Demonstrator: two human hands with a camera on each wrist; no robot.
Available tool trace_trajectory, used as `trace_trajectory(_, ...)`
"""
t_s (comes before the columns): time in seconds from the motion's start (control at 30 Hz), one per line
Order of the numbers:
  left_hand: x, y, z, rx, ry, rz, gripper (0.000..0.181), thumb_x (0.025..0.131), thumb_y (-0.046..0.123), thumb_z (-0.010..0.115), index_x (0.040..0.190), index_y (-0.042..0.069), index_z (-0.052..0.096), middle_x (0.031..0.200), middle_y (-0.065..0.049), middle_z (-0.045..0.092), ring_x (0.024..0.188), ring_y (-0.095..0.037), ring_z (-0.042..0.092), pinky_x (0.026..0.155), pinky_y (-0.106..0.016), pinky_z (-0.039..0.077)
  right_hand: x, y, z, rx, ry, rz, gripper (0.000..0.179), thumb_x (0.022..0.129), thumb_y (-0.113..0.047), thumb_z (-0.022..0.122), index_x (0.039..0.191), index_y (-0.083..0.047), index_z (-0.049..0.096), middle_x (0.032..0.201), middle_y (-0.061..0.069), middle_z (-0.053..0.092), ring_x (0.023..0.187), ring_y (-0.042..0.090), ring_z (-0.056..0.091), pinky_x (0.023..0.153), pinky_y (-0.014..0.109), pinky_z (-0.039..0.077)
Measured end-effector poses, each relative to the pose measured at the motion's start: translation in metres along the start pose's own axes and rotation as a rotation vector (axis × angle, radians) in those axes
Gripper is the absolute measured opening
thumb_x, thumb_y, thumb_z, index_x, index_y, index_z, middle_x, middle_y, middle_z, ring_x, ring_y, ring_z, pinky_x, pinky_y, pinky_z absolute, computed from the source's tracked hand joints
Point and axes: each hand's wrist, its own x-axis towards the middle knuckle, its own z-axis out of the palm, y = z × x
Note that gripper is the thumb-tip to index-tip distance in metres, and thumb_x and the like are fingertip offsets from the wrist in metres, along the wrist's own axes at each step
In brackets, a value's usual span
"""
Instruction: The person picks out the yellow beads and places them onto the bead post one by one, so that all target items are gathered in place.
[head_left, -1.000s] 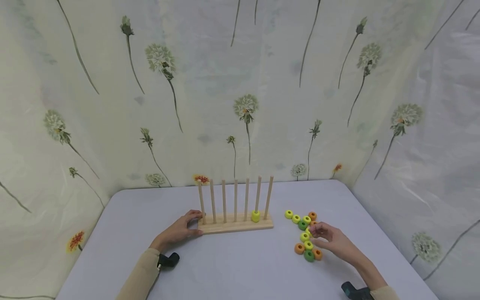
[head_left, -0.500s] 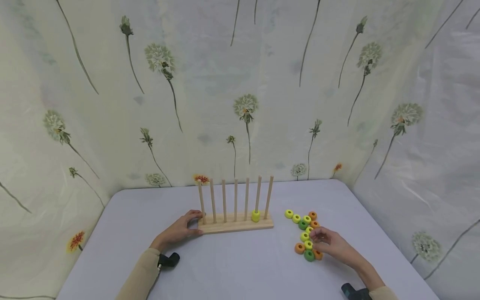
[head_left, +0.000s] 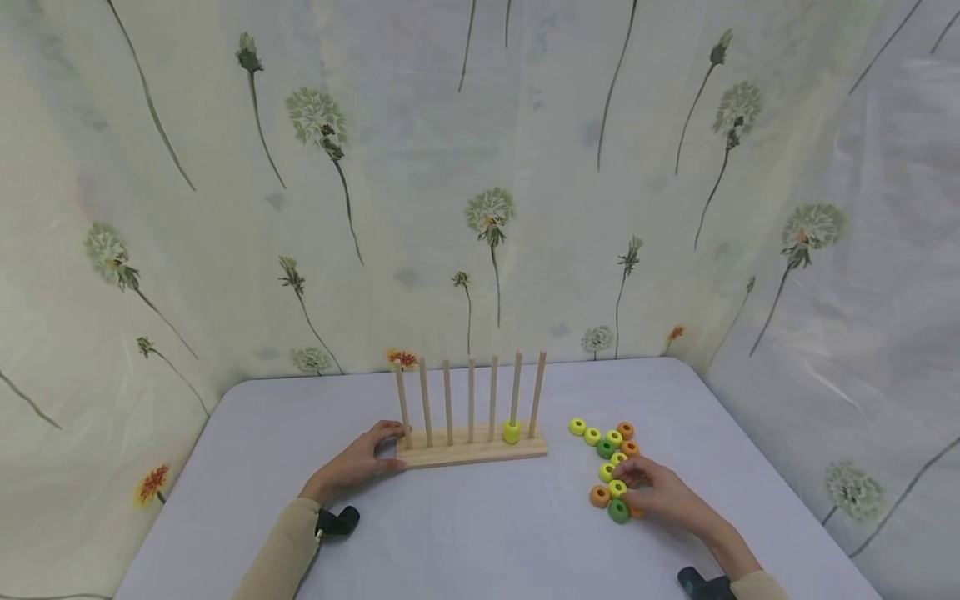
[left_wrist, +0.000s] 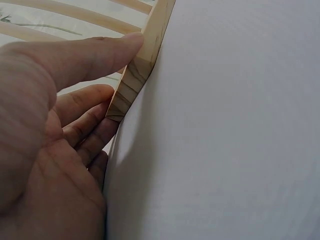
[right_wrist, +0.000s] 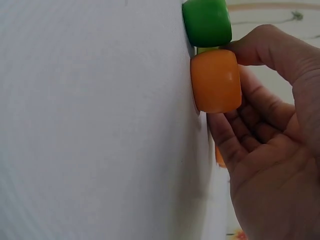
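Wooden rack (head_left: 472, 454), 7 pale pegs (head_left: 471, 400), glossy orange bead (right_wrist: 216, 81), green bead (right_wrist: 207, 23)

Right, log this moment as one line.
Left hand: holds wooden peg rack by left end | Right hand: at loose beads, grip unclear | Yellow bead: on second peg from right

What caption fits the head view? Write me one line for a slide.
Left hand holding one end of a wooden peg rack, right hand at loose coloured beads on a pale table.
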Motion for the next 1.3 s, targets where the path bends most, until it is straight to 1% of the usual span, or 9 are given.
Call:
trace_trajectory(0.3, -0.002, -0.006, 0.003, 0.014, -0.008, -0.002, 0.064, 0.083, 0.033, 0.075, 0.137, 0.008, 0.052, 0.148, -0.010, 0.039, 0.143, -0.038, 0.026, 0.114, -0.061, 0.020, -0.002, -0.001, 0.007, -0.041, 0.018, 0.038, 0.040, 0.073, -0.009, 0.073, 0.111, -0.009, 0.061, 0.107, 0.002, 0.064, 0.096, 0.016, 0.058, 0.083, 0.033, 0.051)
trace_trajectory(0.43, -0.002, -0.006, 0.003, 0.020, -0.003, -0.004, 0.065, 0.082, 0.032, 0.076, 0.137, 0.007, 0.052, 0.148, -0.010, 0.039, 0.143, -0.038, 0.027, 0.113, -0.061, 0.022, -0.002, -0.001, 0.008, -0.055, 0.020, 0.026, 0.042, 0.073, -0.009, 0.073, 0.112, -0.007, 0.060, 0.108, 0.003, 0.063, 0.097, 0.016, 0.058, 0.084, 0.036, 0.052)
trace_trajectory(0.6, -0.003, -0.003, 0.002, 0.015, 0.003, -0.001, 0.064, 0.082, 0.030, 0.077, 0.137, 0.008, 0.052, 0.147, -0.010, 0.040, 0.143, -0.038, 0.027, 0.114, -0.061, 0.021, 0.001, 0.001, 0.007, -0.041, 0.032, 0.044, 0.042, 0.072, -0.011, 0.074, 0.111, -0.008, 0.061, 0.106, 0.002, 0.063, 0.096, 0.016, 0.059, 0.082, 0.034, 0.053)
trace_trajectory(0.8, -0.002, -0.002, 0.001, 0.024, 0.002, 0.003, 0.063, 0.082, 0.031, 0.076, 0.137, 0.010, 0.052, 0.147, -0.009, 0.040, 0.143, -0.037, 0.027, 0.115, -0.060, 0.019, 0.003, 0.002, 0.003, -0.020, 0.033, 0.014, 0.042, 0.073, -0.011, 0.074, 0.112, -0.006, 0.060, 0.108, 0.004, 0.063, 0.097, 0.016, 0.060, 0.080, 0.030, 0.053)
trace_trajectory(0.9, -0.001, -0.002, 0.000, 0.025, 0.001, 0.007, 0.063, 0.083, 0.032, 0.076, 0.137, 0.010, 0.053, 0.147, -0.008, 0.040, 0.143, -0.037, 0.027, 0.115, -0.060, 0.019, 0.005, 0.001, -0.001, -0.010, 0.042, -0.012, 0.041, 0.075, -0.009, 0.073, 0.113, -0.006, 0.060, 0.109, 0.004, 0.063, 0.097, 0.016, 0.059, 0.077, 0.027, 0.053)
trace_trajectory(1.03, 0.000, -0.002, 0.000, 0.025, 0.003, 0.005, 0.062, 0.082, 0.032, 0.076, 0.136, 0.011, 0.053, 0.146, -0.008, 0.041, 0.143, -0.036, 0.026, 0.115, -0.060, 0.019, 0.007, -0.004, -0.011, 0.007, 0.038, -0.100, 0.038, 0.081, -0.012, 0.072, 0.116, -0.004, 0.058, 0.112, 0.007, 0.062, 0.100, 0.016, 0.059, 0.080, 0.023, 0.052)
trace_trajectory(1.17, 0.000, 0.000, -0.001, 0.021, 0.002, 0.010, 0.062, 0.082, 0.031, 0.076, 0.136, 0.010, 0.053, 0.146, -0.009, 0.041, 0.143, -0.036, 0.028, 0.115, -0.060, 0.019, 0.009, -0.014, -0.021, 0.007, 0.039, -0.181, 0.036, 0.084, -0.013, 0.070, 0.116, -0.004, 0.057, 0.114, 0.008, 0.061, 0.101, 0.015, 0.059, 0.085, 0.024, 0.052)
trace_trajectory(1.23, 0.001, -0.001, -0.001, 0.018, -0.001, 0.019, 0.062, 0.082, 0.030, 0.076, 0.136, 0.010, 0.053, 0.145, -0.009, 0.042, 0.143, -0.036, 0.028, 0.115, -0.060, 0.020, 0.011, -0.019, -0.024, -0.010, 0.053, -0.217, 0.034, 0.085, -0.013, 0.070, 0.115, -0.004, 0.057, 0.115, 0.009, 0.060, 0.102, 0.014, 0.059, 0.087, 0.027, 0.052)
trace_trajectory(1.3, 0.001, -0.001, -0.001, 0.010, -0.006, 0.024, 0.062, 0.082, 0.030, 0.076, 0.136, 0.010, 0.053, 0.145, -0.010, 0.042, 0.143, -0.037, 0.027, 0.115, -0.060, 0.019, 0.012, -0.024, -0.026, -0.009, 0.068, -0.228, 0.032, 0.086, -0.013, 0.070, 0.114, -0.006, 0.058, 0.116, 0.008, 0.060, 0.102, 0.013, 0.059, 0.089, 0.028, 0.052)
